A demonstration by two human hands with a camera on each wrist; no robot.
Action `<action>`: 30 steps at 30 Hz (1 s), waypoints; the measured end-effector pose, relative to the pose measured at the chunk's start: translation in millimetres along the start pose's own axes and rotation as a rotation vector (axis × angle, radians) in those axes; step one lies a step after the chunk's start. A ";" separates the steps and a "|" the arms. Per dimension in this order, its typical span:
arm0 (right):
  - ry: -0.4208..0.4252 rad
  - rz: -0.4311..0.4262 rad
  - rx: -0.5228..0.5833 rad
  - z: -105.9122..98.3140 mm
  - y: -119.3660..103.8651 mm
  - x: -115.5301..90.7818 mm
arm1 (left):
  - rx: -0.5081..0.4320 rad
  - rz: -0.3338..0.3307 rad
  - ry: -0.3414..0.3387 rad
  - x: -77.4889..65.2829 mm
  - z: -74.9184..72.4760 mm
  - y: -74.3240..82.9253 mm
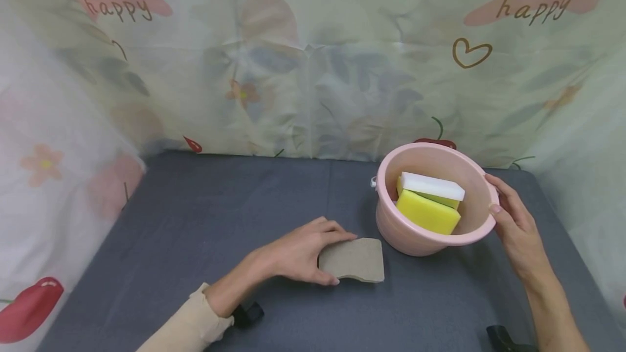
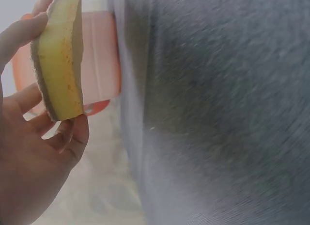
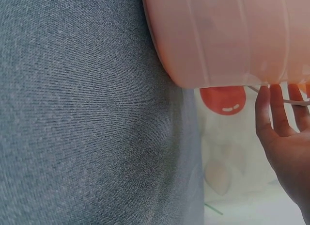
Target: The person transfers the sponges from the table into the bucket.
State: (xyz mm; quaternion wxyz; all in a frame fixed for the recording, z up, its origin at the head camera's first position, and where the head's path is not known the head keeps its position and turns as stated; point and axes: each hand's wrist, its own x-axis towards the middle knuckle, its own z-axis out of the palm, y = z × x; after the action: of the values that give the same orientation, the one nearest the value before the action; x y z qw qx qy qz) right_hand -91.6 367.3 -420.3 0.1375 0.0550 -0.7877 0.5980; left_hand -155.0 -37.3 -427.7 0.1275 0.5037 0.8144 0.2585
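Observation:
My left hand [image 1: 305, 251] holds a sponge [image 1: 354, 259] by its edges, thumb on one side and fingers on the other. Its upper face is grey-brown, and the left wrist view shows a yellow foam body [image 2: 60, 60], held off the table. Just right of it stands a pink bucket [image 1: 401, 230]. My right hand [image 1: 518, 232] grips the bucket's right rim; in the right wrist view its fingers touch the pink wall [image 3: 223, 36]. Inside the bucket lie a yellow sponge [image 1: 427, 213] and, behind it, a white-topped yellow one [image 1: 432, 184].
A dark grey cloth [image 1: 210, 205] covers the table. Patterned curtains [image 1: 313, 102] hang behind it and at both sides. Black straps show near the left wrist [image 1: 248, 315] and the right wrist [image 1: 501, 338].

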 end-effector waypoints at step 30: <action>0.006 -0.020 -0.033 0.2 -1.4 0.1 | -0.064 0.145 0.036 9.4 -57.0 24.7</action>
State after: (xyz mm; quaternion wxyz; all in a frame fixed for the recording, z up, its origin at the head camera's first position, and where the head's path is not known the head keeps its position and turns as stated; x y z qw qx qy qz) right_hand -91.4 366.7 -419.1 0.1464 0.0588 -0.7964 0.5838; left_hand -167.5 -36.7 -366.1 0.1100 0.5524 0.7693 0.3017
